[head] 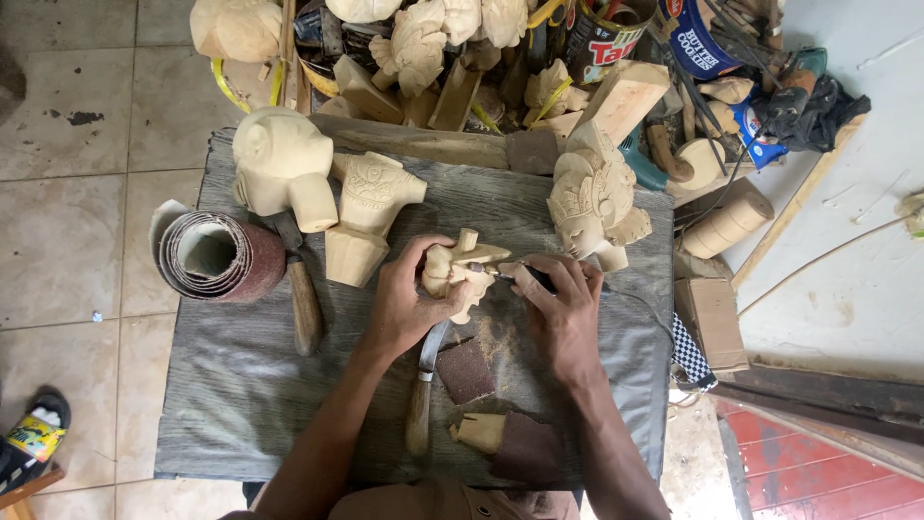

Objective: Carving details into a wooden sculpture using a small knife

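The left hand point(409, 303) is closed around one small pale wooden carving point(460, 273), held just above the middle of the grey work board point(241, 385). The right hand point(558, 313) grips one slim carving tool point(515, 277), its tip touching the carving. On the board: three larger carved figures, one sandpaper roll point(217, 255), two wooden-handled knives, two loose sandpaper pieces, one small wood offcut point(481, 431). Shavings lie beneath the hands.

Sandpaper roll point(219, 256), rough wooden head point(280, 166), carved torso point(370, 214), chisel point(300, 289) — all on grey cloth point(231, 385).
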